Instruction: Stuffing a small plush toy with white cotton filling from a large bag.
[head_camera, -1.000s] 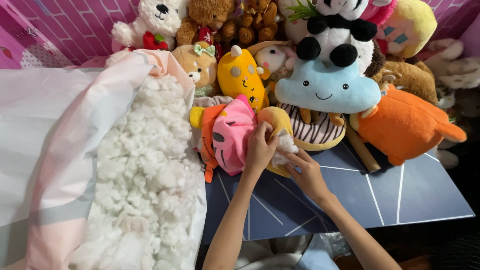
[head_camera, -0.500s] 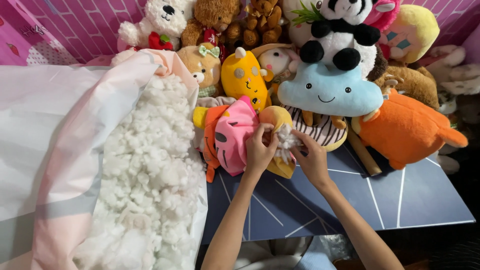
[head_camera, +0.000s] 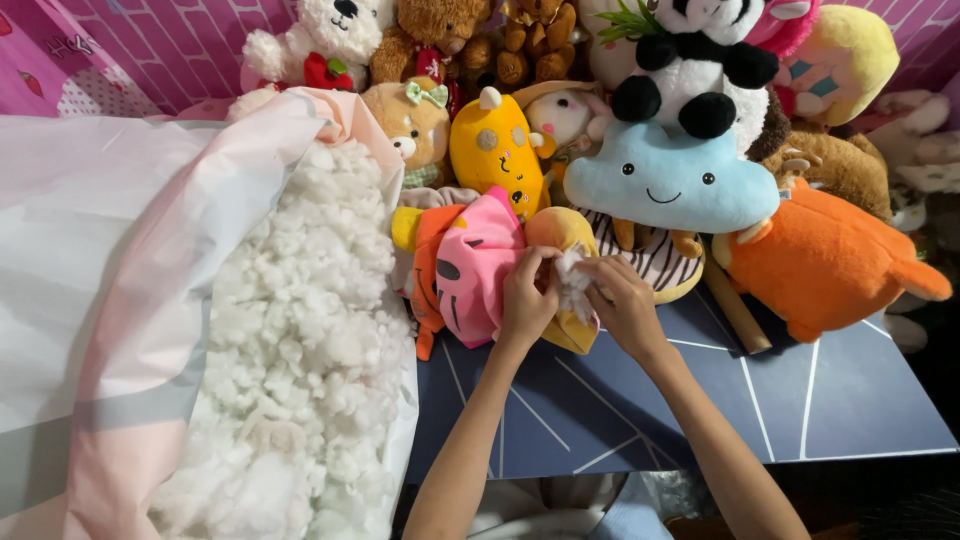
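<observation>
Pink-and-orange plush toy (head_camera: 470, 275) lying on the dark blue mat (head_camera: 800, 400), at the front of the heap of stuffed animals, just right of the big open bag of white stuffing (head_camera: 300, 330). Left hand (head_camera: 527, 300) clamped on the toy's yellow part (head_camera: 560, 232), fingers curled tight over the fabric. Right hand (head_camera: 620, 300) just beside it, fingertips pinching a small tuft of white stuffing (head_camera: 573, 285) pressed against the toy between the two hands. Both forearms reaching up from the bottom edge across the mat. Behind the toy: yellow spotted plush (head_camera: 495, 150), light blue cloud plush (head_camera: 665, 180) with a smiling face, panda (head_camera: 700, 60) sitting on top of the cloud. Orange plush (head_camera: 825, 260) to the right, resting partly on the mat. White teddy (head_camera: 320, 40) and brown teddy bear (head_camera: 430, 30) at the back, against the pink wall.
</observation>
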